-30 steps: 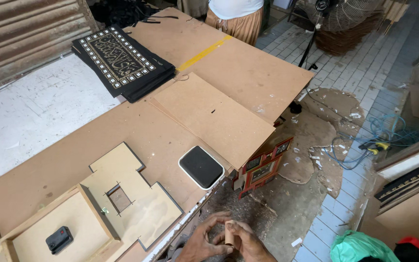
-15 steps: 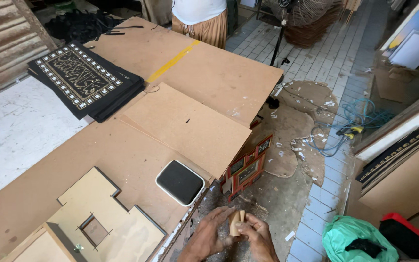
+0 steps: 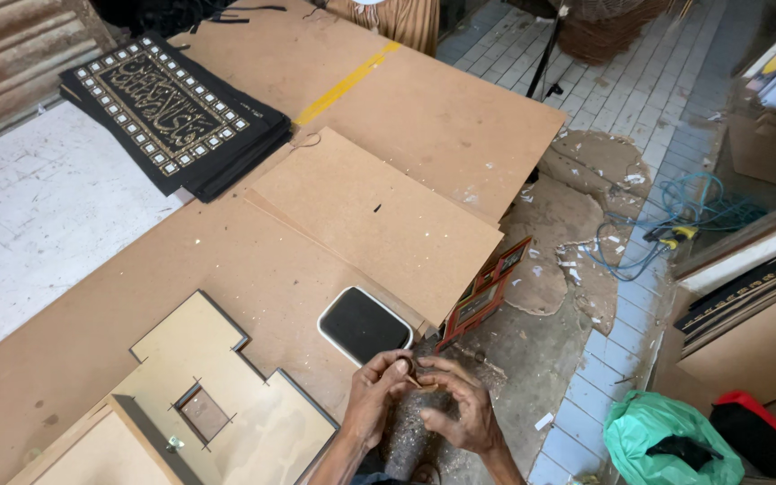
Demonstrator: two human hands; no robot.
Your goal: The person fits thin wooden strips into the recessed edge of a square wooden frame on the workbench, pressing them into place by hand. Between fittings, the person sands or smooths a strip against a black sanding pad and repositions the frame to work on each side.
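Both hands are meeting low in the frame, just right of centre: the left hand [image 3: 377,395] is curling its fingers in around a small dark piece [image 3: 411,370], and the right hand [image 3: 460,409] is pinching at the same piece from the other side, fingers bent and nearly closed. The piece is too small to tell what it is, though it looks round and dark, pressed between the fingertips of both hands. It is hovering over the edge of the fibreboard worktop [image 3: 226,260], just beside the black rounded pad [image 3: 363,325] with its pale rim. Here is the worry: the grip is a fingertip one, and the piece is hanging over the gap between the board edge and the rubble-strewn floor [image 3: 532,350], so a slip would likely be dropping it into dust and chips where it would be hard to find. The red framed panel [image 3: 487,292] is leaning against the board edge close above the hands, and an elbow nudge could be tipping it. To the lower left, the stepped cut-out board [image 3: 226,395] is lying near the left forearm. The black ornamented panels [image 3: 172,112] at upper left are well apart.
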